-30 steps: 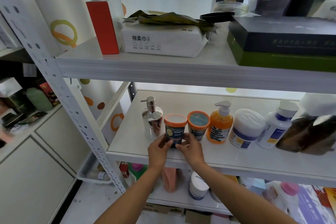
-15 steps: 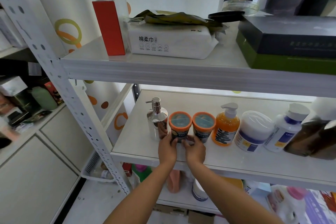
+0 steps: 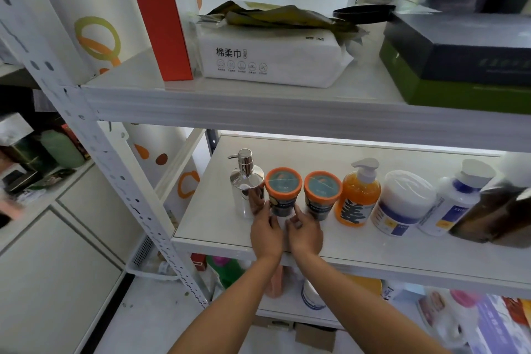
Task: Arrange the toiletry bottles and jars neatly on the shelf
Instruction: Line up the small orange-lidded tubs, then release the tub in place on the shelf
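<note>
Both hands, left [image 3: 265,231] and right [image 3: 305,234], grasp the left jar [image 3: 283,191] at its base. It stands just right of the chrome pump [image 3: 246,182], its twin [image 3: 321,194] beside it.

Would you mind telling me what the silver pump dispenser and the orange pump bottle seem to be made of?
The silver dispenser looks like polished metal or chrome-plated plastic: mirror-bright, reflecting its surroundings. The orange bottle looks like glossy translucent plastic, its orange glowing through, with a matte white plastic pump.
</note>
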Available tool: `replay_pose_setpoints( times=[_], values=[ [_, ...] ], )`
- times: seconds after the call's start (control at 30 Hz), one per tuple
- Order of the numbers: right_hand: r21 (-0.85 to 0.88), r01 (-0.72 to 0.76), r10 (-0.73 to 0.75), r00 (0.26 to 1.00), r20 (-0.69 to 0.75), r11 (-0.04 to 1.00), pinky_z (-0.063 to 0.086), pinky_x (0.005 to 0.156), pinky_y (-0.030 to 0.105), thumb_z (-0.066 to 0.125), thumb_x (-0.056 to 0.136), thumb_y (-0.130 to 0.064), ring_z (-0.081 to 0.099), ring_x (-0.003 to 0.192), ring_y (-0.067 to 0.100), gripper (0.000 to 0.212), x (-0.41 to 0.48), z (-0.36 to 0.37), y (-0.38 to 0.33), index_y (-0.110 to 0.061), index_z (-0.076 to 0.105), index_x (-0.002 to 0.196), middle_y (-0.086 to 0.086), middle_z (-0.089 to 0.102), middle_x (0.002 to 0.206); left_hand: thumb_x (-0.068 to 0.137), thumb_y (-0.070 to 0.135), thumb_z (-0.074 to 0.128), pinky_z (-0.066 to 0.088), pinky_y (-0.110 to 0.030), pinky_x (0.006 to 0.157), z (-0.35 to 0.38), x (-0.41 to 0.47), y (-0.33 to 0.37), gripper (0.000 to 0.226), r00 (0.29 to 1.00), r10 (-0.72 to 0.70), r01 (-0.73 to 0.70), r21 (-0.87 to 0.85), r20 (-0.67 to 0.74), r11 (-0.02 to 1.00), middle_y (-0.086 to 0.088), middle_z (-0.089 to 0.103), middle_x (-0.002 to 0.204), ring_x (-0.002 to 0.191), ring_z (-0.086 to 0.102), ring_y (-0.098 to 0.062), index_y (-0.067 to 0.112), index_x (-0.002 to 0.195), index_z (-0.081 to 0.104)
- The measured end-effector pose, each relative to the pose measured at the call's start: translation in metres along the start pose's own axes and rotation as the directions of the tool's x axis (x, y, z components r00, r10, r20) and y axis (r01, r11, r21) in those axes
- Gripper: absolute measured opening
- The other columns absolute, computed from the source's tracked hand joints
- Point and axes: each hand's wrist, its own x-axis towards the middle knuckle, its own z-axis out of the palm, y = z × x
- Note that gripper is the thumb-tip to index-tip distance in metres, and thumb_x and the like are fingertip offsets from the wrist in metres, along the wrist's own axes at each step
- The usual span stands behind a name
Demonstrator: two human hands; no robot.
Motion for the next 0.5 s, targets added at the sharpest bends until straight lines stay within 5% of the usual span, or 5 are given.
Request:
replay_pose_setpoints(
  times=[0.13, 0.3, 0.4, 0.5],
  values=[
    [0.06, -0.008, 0.011, 0.999, -0.046, 0.998, 0.05, 0.086, 0.032, 0.053, 0.092, -0.017, 0.061, 0.101, 0.018, 0.038, -0.001, 0.003, 0.002, -0.029, 0.057, 0.128, -0.001, 0.067, 0.112, 0.095, 0.008, 0.045, 0.046, -0.033, 0.099, -0.005, -0.003, 0.001, 0.03, 0.997, 0.038, -0.038, -0.008, 0.074, 0.999, -0.008, 0.062, 0.123, 0.112, 0.059, -0.023, 0.013, 0.122, 0.057],
    [0.178, -0.009, 0.024, 0.996, -0.084, 0.984, 0.046, 0.079, 0.025, 0.061, 0.088, -0.023, 0.063, 0.094, 0.017, 0.015, -0.008, 0.004, 0.006, -0.022, 0.066, 0.103, 0.0, 0.069, 0.102, 0.089, 0.013, 0.062, 0.041, -0.015, 0.081, -0.021, -0.014, 0.002, 0.032, 0.985, -0.082, 0.064, -0.122, -0.149, 0.99, -0.009, 0.049, 0.119, 0.101, 0.056, -0.02, 0.007, 0.116, 0.046],
    [0.108, 0.075, -0.071, 0.997, -0.039, 0.991, 0.049, 0.081, 0.025, 0.061, 0.088, -0.026, 0.062, 0.092, 0.015, 0.017, -0.012, 0.003, 0.004, -0.021, 0.068, 0.103, 0.001, 0.069, 0.104, 0.073, 0.013, 0.079, 0.04, -0.028, 0.093, -0.034, 0.007, -0.003, 0.069, 0.959, -0.148, 0.125, -0.11, -0.242, 0.986, -0.017, 0.036, 0.132, 0.117, 0.043, -0.029, 0.002, 0.127, 0.038],
    [0.085, 0.169, -0.178, 0.977, 0.117, 0.982, 0.048, 0.084, 0.023, 0.061, 0.088, -0.024, 0.059, 0.092, 0.011, 0.032, -0.017, 0.007, -0.006, -0.022, 0.063, 0.12, -0.003, 0.067, 0.112, 0.069, 0.017, 0.082, 0.037, -0.035, 0.101, -0.048, 0.034, -0.013, 0.075, 0.993, -0.046, 0.04, -0.059, -0.105, 0.997, -0.012, 0.045, 0.132, 0.124, 0.042, -0.03, 0.008, 0.13, 0.04]
  ],
)
